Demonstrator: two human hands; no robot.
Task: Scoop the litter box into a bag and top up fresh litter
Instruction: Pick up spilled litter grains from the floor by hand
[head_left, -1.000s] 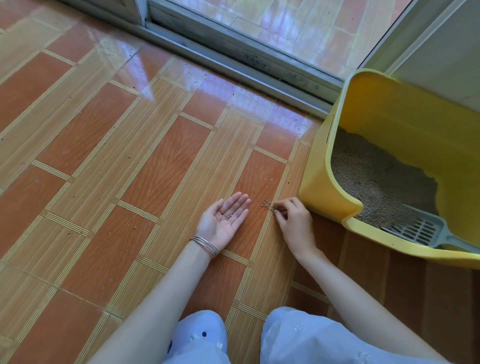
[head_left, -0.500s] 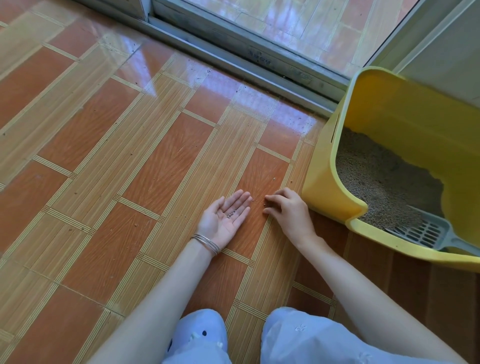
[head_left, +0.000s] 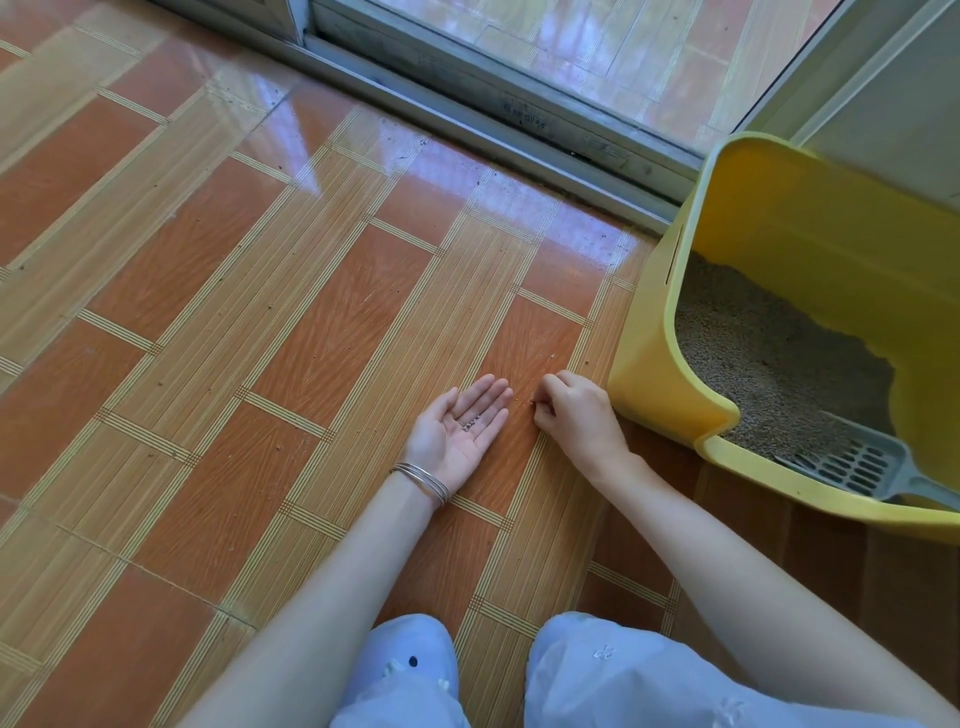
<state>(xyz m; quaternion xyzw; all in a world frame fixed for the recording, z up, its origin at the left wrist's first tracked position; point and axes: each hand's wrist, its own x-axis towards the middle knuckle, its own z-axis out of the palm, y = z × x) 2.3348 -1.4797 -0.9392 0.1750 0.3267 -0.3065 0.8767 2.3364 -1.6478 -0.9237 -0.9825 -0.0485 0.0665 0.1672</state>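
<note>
Right hand (head_left: 576, 421) closer in, fingertips hidden.

- Open ground: glossy orange-and-tan tiled floor (head_left: 208, 364), wide passage to the left and ahead, as far as the grey metal door track (head_left: 467, 114).
- Right side: blocked by the tall yellow plastic litter box (head_left: 654, 374), its near wall just beside the right hand (head_left: 576, 415). Entry is over the low front lip only, where a grey slotted plastic scoop (head_left: 852, 462) lies.
- Centre: left hand (head_left: 457, 431) lies palm-up on the floor, a narrow gap from the right hand, which pinches loose litter grains (head_left: 533, 401).
- Near edge: knees in pale blue trousers (head_left: 405, 670).
</note>
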